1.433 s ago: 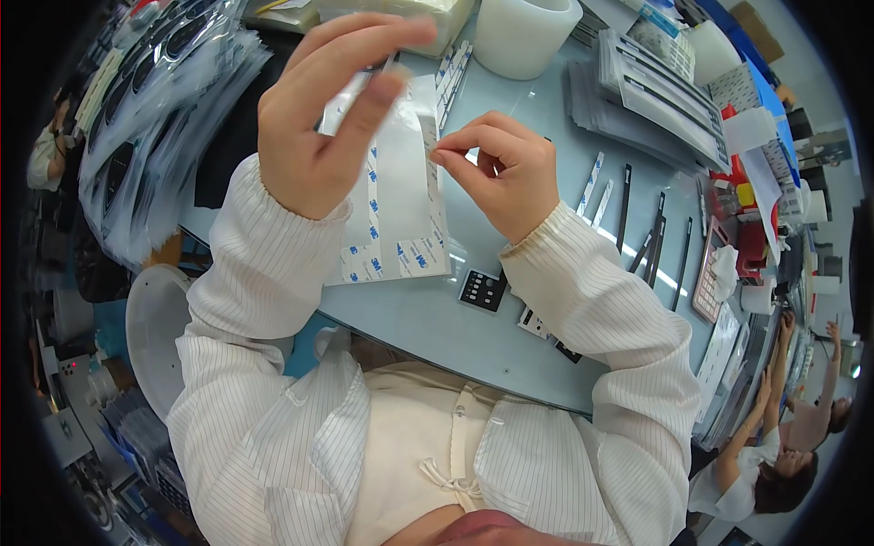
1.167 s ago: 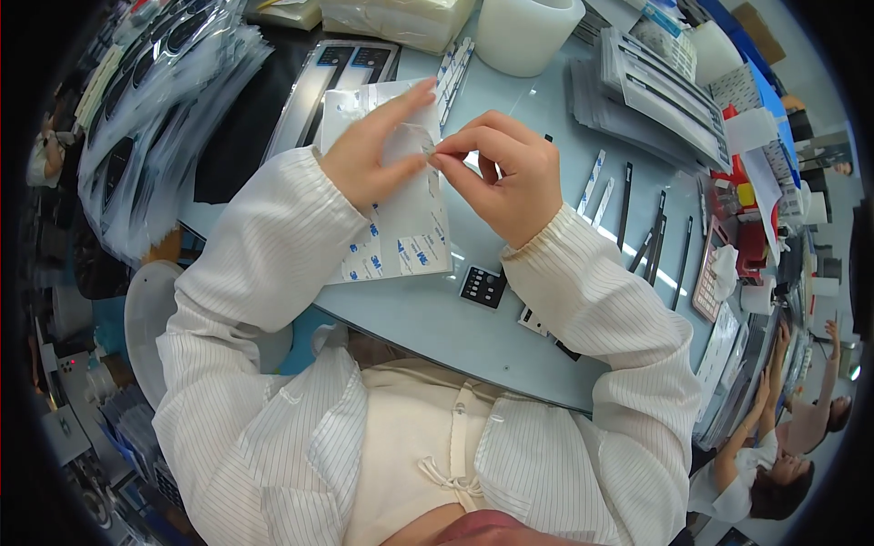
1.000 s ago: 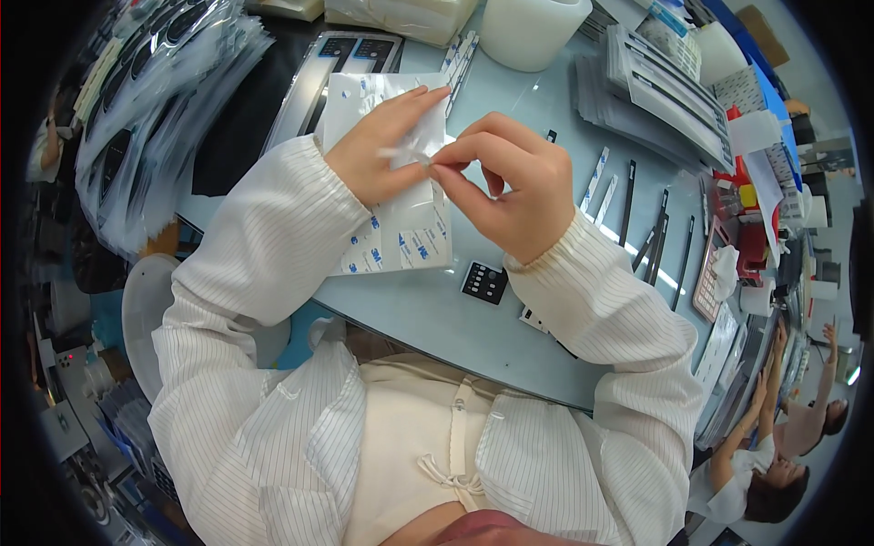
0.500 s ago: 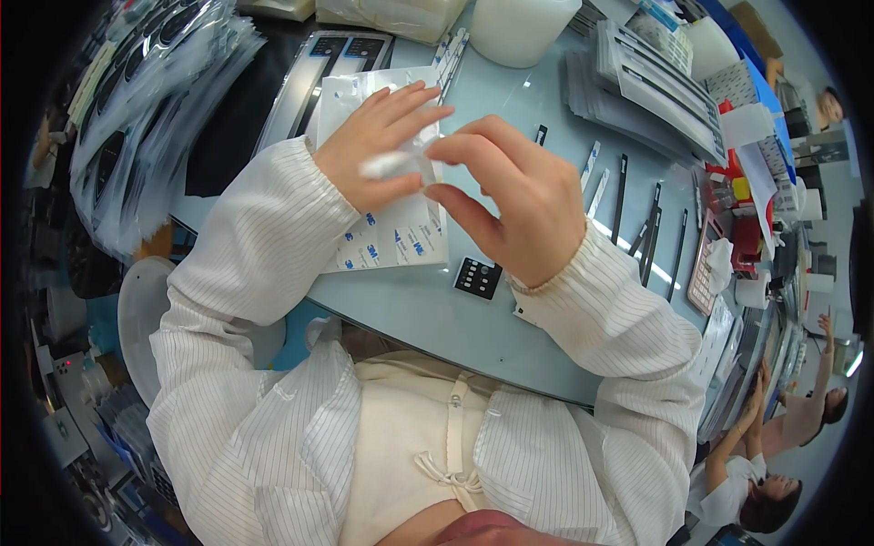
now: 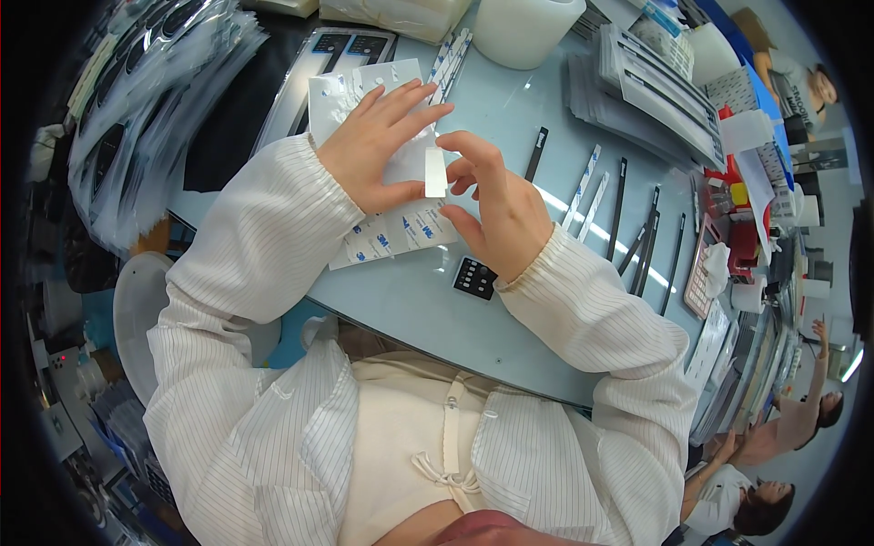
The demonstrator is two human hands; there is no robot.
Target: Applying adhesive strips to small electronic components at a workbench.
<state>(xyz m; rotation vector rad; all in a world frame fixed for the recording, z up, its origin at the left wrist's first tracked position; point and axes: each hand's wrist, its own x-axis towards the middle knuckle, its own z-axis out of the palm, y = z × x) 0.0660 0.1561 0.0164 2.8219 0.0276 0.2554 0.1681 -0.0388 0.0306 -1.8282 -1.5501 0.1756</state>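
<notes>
My left hand (image 5: 381, 146) lies spread over a white sheet with blue printed marks (image 5: 401, 235), its fingers stretched out and its thumb pointing right. By the thumb's tip stands a small pale rectangular strip (image 5: 436, 173). My right hand (image 5: 505, 205) is just right of that strip, its fingers bent and the thumb well apart from them. The right fingertips come close to the strip; I cannot tell whether they touch it. A small black panel with light squares (image 5: 475, 278) rests on the table below my right hand.
Narrow black strips (image 5: 618, 209) and white-and-blue strips (image 5: 583, 187) lie to the right. Stacked clear-wrapped panels (image 5: 637, 100) and a white roll (image 5: 528, 32) stand farther back. Plastic sleeves (image 5: 155, 118) pile up at left. A pink calculator (image 5: 701, 278) sits at the right edge.
A blurred white piece was over my left thumb; now the pale strip shows between my hands. My right hand has shifted left, its thumb and index finger farther apart. The sheet has shifted slightly.
</notes>
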